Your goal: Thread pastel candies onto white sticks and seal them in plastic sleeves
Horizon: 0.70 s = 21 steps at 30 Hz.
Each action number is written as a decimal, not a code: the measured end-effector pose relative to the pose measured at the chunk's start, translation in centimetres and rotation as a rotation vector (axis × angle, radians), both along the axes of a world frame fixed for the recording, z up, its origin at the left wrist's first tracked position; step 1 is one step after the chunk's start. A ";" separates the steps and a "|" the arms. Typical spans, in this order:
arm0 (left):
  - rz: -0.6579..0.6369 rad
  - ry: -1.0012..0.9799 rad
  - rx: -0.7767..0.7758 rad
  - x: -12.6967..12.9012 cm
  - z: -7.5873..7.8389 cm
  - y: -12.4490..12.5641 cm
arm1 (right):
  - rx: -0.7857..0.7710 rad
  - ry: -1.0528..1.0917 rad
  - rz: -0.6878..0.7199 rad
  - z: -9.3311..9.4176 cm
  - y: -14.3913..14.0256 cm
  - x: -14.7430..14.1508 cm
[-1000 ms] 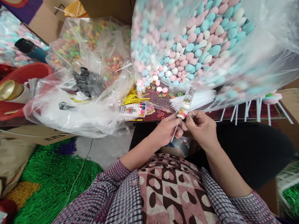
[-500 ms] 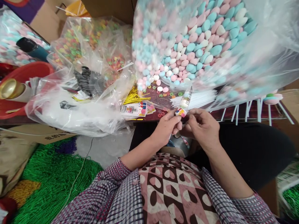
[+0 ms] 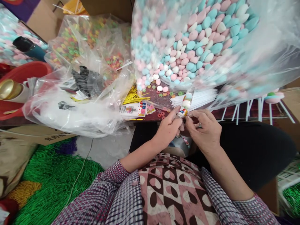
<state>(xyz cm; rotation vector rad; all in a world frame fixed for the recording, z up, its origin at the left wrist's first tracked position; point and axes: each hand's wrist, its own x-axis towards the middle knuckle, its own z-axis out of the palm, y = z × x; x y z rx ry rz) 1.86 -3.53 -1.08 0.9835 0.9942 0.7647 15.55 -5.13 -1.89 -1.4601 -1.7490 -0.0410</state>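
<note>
My left hand (image 3: 169, 128) and my right hand (image 3: 204, 128) meet at the table's front edge, both pinching the lower end of a candy stick in a clear sleeve (image 3: 186, 103). The sleeve stands tilted up and holds a white candy above small coloured rings. Its white stick runs down between my fingers and is mostly hidden. Just behind it lies a bundle of white sticks (image 3: 199, 97). A huge clear bag of pink, blue and white candies (image 3: 192, 43) looms above my hands.
Loose coloured ring candies (image 3: 164, 90), yellow twist ties (image 3: 134, 97) and printed labels (image 3: 136, 110) lie on the dark table. Clear bags of ring candies (image 3: 89, 40) sit left, beside a red basin (image 3: 25, 73). Finished lollipops (image 3: 273, 98) stand right. Green bead strings (image 3: 53, 178) lie on the floor.
Both hands stay on the sleeved candy stick; it has risen a little and my right fingers have shifted closer around its lower end.
</note>
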 end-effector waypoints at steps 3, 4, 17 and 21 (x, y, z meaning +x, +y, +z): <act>0.004 0.004 0.004 0.0 0.0 0.0 | 0.007 -0.016 -0.001 0.0 -0.1 -0.2; 0.004 0.002 0.006 0.0 -0.1 0.0 | 0.005 -0.021 -0.001 0.0 -0.1 -0.2; 0.075 -0.009 0.077 0.1 -1.4 0.1 | -0.068 -0.043 0.214 0.4 -0.7 -0.8; 0.154 -0.055 0.079 -0.2 -1.4 0.6 | -0.191 0.039 0.310 0.4 -1.4 -1.4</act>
